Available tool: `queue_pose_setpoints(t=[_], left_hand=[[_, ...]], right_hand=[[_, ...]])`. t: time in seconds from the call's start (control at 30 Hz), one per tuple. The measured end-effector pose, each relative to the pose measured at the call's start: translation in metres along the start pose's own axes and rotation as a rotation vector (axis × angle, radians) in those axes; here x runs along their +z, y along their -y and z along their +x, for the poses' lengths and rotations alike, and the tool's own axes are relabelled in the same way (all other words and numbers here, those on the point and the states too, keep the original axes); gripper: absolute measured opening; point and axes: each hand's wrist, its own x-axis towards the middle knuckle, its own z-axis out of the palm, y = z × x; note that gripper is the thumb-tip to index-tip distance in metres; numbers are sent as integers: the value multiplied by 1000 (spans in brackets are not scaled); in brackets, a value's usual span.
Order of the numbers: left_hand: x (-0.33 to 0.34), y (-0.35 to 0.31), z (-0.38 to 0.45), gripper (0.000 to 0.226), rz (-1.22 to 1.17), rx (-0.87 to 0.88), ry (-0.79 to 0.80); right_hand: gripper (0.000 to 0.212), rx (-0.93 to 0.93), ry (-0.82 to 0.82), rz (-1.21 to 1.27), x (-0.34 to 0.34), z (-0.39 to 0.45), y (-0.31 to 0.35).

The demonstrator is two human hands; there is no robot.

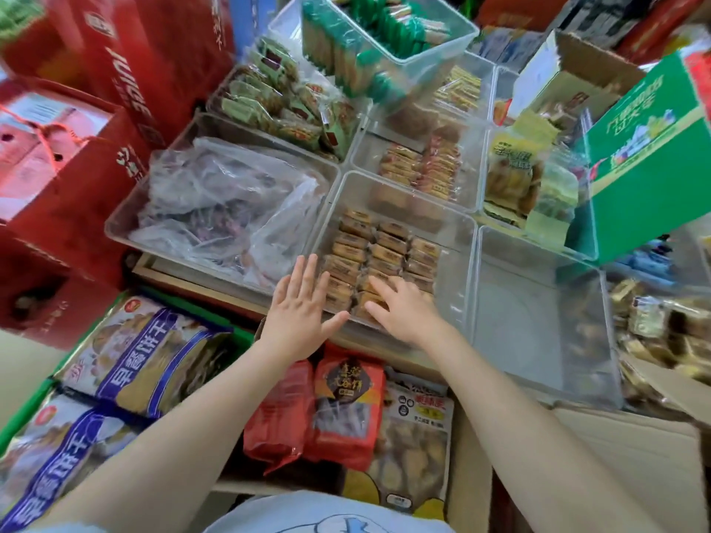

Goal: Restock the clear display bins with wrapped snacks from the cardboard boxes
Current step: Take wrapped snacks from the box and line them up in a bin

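A clear display bin (458, 240) in the middle holds rows of brown wrapped snacks (379, 251). My left hand (302, 307) lies flat with straight fingers against the bin's near left wall. Inside the bin's near end, my right hand (404, 305) rests with spread fingers on the nearest snacks. To the right stands an empty clear bin (538, 321). At the far right edge, an open cardboard box (661, 382) holds more wrapped snacks (654, 321).
Other clear bins behind hold green-wrapped snacks (277, 101), orange ones (427, 167) and a crumpled plastic bag (227, 201). A stacked bin (384, 36) sits on top. A green carton (646, 155) stands right, red gift boxes (69, 155) left, bagged snacks (346, 409) below.
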Motion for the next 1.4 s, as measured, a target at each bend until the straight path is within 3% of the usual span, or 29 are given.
queue_pose_setpoints(t=[0.1, 0.23, 0.3, 0.37, 0.43, 0.53, 0.67, 0.8, 0.87, 0.97, 1.13, 1.4], left_hand=[[-18, -9, -2, 86, 46, -42, 54], [-32, -63, -21, 52, -8, 10, -92], [-32, -113, -41, 44, -190, 110, -126], [-27, -172, -66, 36, -410, 238, -50], [-21, -234, -93, 32, -508, 380, 26], [-18, -321, -130, 36, -564, 571, 6], [-24, -413, -167, 35, -530, 763, -27], [-4, -475, -173, 38, -289, 778, -105], [12, -490, -167, 38, -177, 699, -113], [22, -494, -160, 38, -64, 650, -151], [20, -490, -159, 39, 32, 660, -159], [25, -496, -157, 37, 37, 650, -190]], right_hand=[[52, -69, -164, 163, -9, -31, -9], [26, -97, -345, 427, -25, -116, -55], [23, -30, -462, 493, -28, -170, -90], [20, 40, -605, 525, -25, -223, -127], [20, 121, -730, 537, -15, -270, -165], [20, 247, -849, 535, 9, -323, -218], [23, 379, -617, 537, 51, -370, -280], [22, 432, -458, 219, 91, -388, -336], [22, 473, -456, 112, 107, -389, -366], [40, 607, -450, 18, 121, -382, -412], [61, 808, -163, 167, 141, -367, -467], [49, 720, -338, 238, 135, -375, -473]])
